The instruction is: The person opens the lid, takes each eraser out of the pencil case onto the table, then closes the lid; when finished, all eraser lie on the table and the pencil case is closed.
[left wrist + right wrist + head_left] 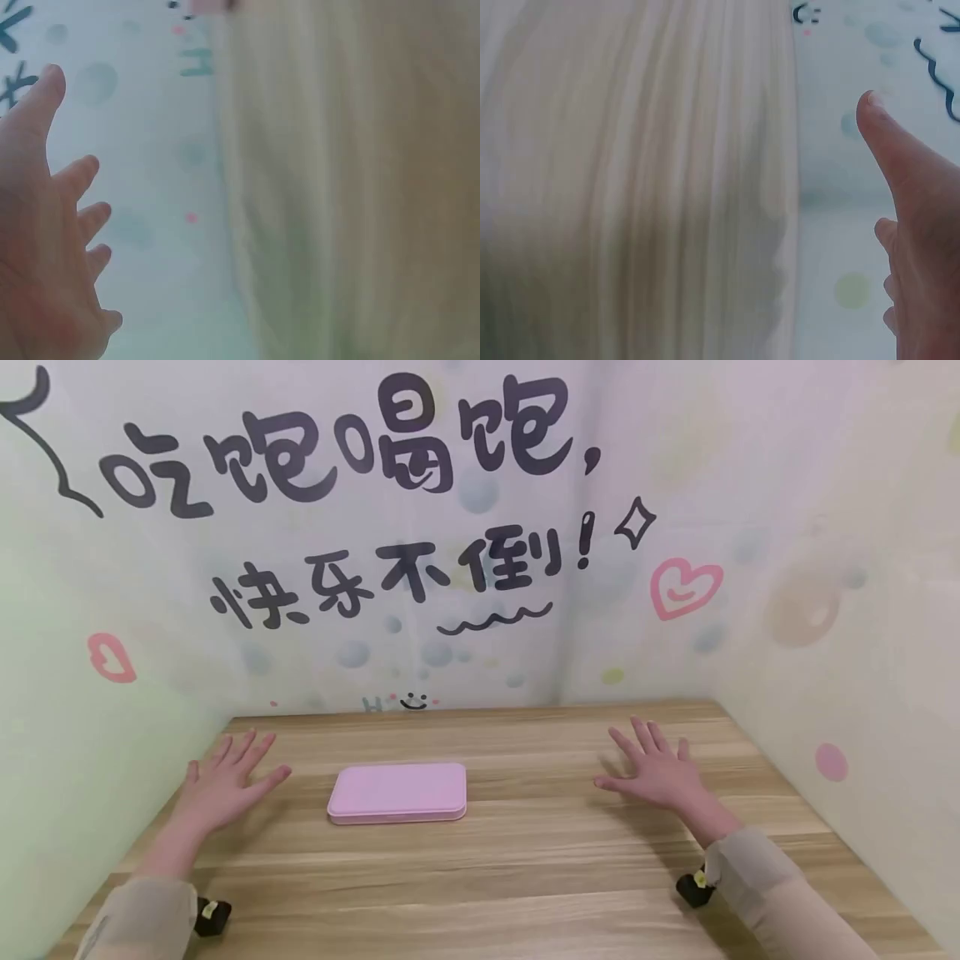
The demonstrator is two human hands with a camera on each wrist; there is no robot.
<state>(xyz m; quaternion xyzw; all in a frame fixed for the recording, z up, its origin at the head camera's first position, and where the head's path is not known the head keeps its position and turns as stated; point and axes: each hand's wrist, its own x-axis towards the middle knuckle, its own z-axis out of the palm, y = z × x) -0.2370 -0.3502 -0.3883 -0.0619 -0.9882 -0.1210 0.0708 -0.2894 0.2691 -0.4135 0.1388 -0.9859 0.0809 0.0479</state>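
A flat pink case (397, 792) with rounded corners lies on the wooden table, left of the middle, its lid down. To its left, my left hand (225, 789) is held over the table with fingers spread, palm down, holding nothing. On the far right side, my right hand (656, 774) is likewise spread and holds nothing; its shadow falls on the wood below. Both hands are apart from the case. The left wrist view shows the left hand (45, 225) with thumb and fingers extended; the right wrist view shows the right hand (922, 225) with its thumb stretched out.
The wood-grain table (450, 877) ends at a back wall (525, 660) with black lettering, hearts and bubbles. Pale side walls stand at left (45, 760) and right (862, 677). A small black device (212, 917) sits at the left wrist, another black device (695, 888) at the right.
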